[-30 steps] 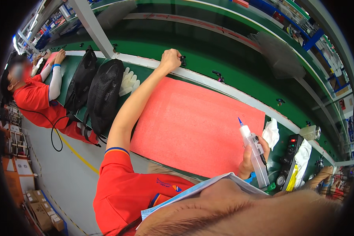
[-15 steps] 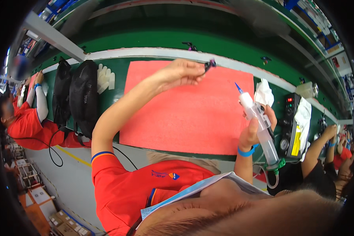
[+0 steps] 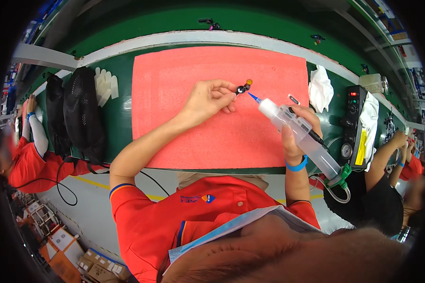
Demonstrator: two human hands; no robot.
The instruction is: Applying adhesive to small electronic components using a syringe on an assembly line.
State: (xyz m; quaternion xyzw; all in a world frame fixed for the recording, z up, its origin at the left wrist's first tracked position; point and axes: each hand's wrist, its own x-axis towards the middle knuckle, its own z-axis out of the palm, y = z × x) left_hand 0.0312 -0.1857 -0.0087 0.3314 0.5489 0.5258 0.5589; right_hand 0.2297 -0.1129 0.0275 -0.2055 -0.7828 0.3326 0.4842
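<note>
My left hand (image 3: 211, 100) is closed in a pinch over the pink-red mat. Between its thumb and fingers sits a small black part (image 3: 243, 88) with a shiny round face and an amber, lens-like end. A large clear dispensing syringe (image 3: 319, 152) lies in the grip of my right hand (image 3: 298, 134), tilted with its rear toward me. Its tapered blue tip (image 3: 254, 97) points up-left and ends close to the black part; I cannot tell whether they touch. At the rear, a green cap (image 3: 340, 175) joins the syringe to a clear hose.
The pink-red foam mat (image 3: 174, 70) covers the green bench. On the left lie black mesh bags (image 3: 84, 113) and pale finger cots (image 3: 106, 86). A black dispenser controller (image 3: 352, 120), white tissue (image 3: 320, 89) and a jar (image 3: 373, 84) stand right. Small parts (image 3: 210, 23) rest on the far green surface. Co-workers sit at both sides.
My left hand has come nearer and lower over the mat with the black part. The syringe has swung left, bringing its blue tip to the part. The view has shifted.
</note>
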